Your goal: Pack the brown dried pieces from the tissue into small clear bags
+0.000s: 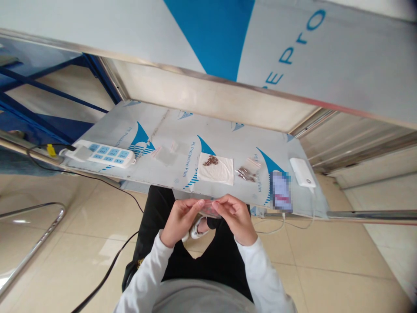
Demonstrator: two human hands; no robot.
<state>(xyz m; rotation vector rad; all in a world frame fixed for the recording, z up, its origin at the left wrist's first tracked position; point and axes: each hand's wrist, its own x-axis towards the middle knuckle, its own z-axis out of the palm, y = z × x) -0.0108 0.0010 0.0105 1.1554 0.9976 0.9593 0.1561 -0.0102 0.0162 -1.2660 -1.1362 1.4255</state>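
Note:
Between my two hands, just in front of the shelf's near edge, is a small clear zip bag (pixel 209 210). My left hand (pixel 183 217) pinches its upper left corner, and my right hand (pixel 235 215) pinches the upper right. Whether anything lies inside the bag I cannot tell. Beyond my hands a white cloth (pixel 219 173) lies flat, with a little heap of small brown pieces (pixel 210 161) on its upper left part. To the right of the cloth rests another clear zip bag (pixel 252 164) with brown pieces (pixel 246 174) in its lower part.
Flat clear bags (pixel 164 153) lie left of the cloth. A white power strip (pixel 106 154) sits at the shelf's left end. On the right are a phone (pixel 281 192) and a white power bank (pixel 302 172) with cables. An upper shelf (pixel 293 56) overhangs the metal shelf (pixel 153 171).

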